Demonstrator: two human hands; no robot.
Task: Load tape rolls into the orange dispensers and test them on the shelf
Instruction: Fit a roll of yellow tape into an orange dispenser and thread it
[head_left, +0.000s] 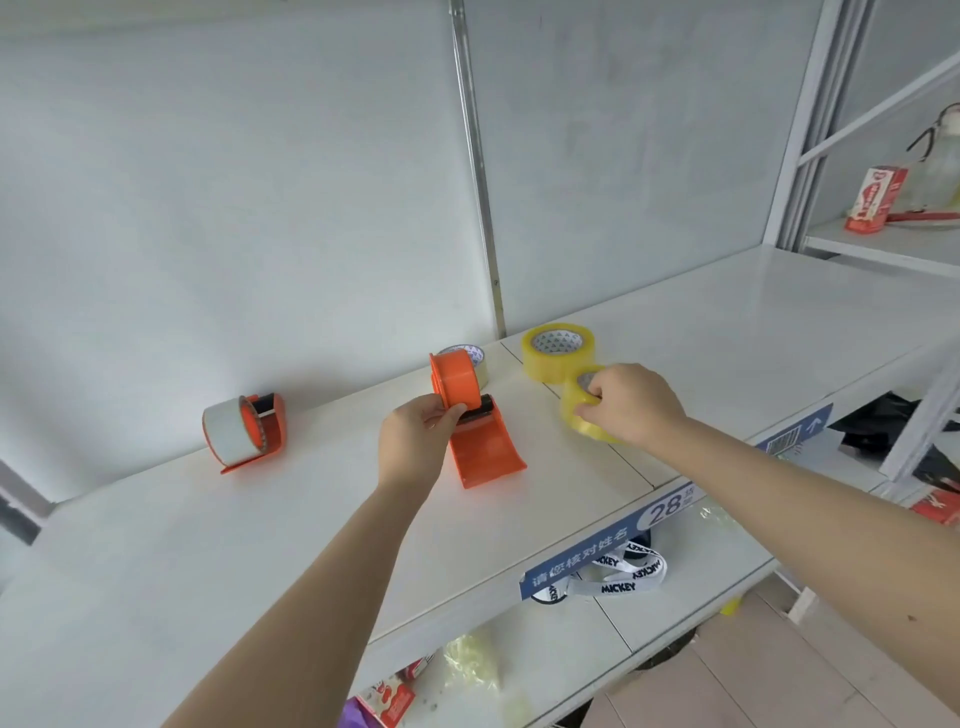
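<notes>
An orange tape dispenser (483, 441) with no tape on its hub stands in the middle of the white shelf (260, 519). My left hand (415, 441) grips it at the round hub. My right hand (631, 402) holds a yellow tape roll (576, 410) on edge, just right of the dispenser. A second, larger yellow roll (558, 351) lies flat behind it. A pale roll (475, 358) sits behind the dispenser's hub, mostly hidden. At the left rests another orange dispenser (244, 431), loaded with a whitish roll.
A vertical metal rail (478, 171) runs up the back wall. The shelf's front edge carries a blue label strip (587, 558). On the lower shelf lie a Mickey lanyard (623, 571) and packets. A red carton (875, 200) stands on the right-hand shelving.
</notes>
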